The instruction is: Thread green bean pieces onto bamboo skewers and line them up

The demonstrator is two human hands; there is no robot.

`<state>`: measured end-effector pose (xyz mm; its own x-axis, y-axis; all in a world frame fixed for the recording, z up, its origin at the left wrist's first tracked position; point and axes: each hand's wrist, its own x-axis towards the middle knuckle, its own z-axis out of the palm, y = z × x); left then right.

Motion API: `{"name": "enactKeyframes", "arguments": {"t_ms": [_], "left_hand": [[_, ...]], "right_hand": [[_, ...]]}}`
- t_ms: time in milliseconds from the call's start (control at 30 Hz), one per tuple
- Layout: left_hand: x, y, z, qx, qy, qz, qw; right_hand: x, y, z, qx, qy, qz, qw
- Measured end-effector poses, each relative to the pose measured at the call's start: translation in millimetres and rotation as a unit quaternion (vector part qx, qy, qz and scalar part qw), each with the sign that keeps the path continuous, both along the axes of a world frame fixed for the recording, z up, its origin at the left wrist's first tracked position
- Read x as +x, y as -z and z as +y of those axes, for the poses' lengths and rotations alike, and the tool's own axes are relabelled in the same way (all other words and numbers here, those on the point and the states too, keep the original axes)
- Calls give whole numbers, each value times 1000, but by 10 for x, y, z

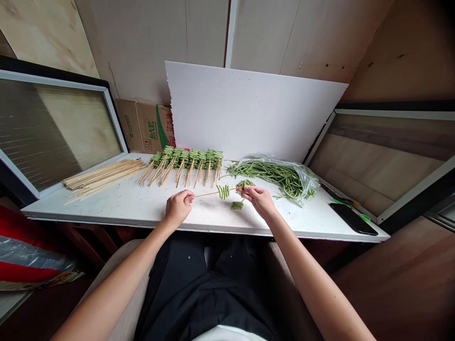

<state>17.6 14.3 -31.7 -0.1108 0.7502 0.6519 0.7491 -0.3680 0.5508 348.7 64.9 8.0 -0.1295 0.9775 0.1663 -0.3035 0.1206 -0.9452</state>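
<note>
My left hand is closed on the blunt end of a thin bamboo skewer held level above the white table. A few short green bean pieces are threaded on the skewer near its tip. My right hand pinches a bean piece at the skewer's pointed end. A small pile of cut bean pieces lies on the table just below, with more cut pieces behind my right hand.
A row of finished bean skewers lies at the back. Bare bamboo skewers are heaped at the left. A plastic bag of long green beans sits at the right. A black phone lies near the right edge.
</note>
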Motion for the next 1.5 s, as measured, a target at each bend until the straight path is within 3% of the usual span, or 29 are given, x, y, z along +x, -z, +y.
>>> {"name": "enactKeyframes", "arguments": {"t_ms": [567,1167,1500], "left_hand": [[-17,3,-5,-5,-3,0,1000],[15,-188,-98,31,-9,16,999],[6,-208,-104,32,-7,11,999]], "right_hand": [[-47,18,-37,1,6,4,1000],[-86,-34,-86,-9,-1,31,999],[-113,-58,-117,4,-7,23,1000]]}}
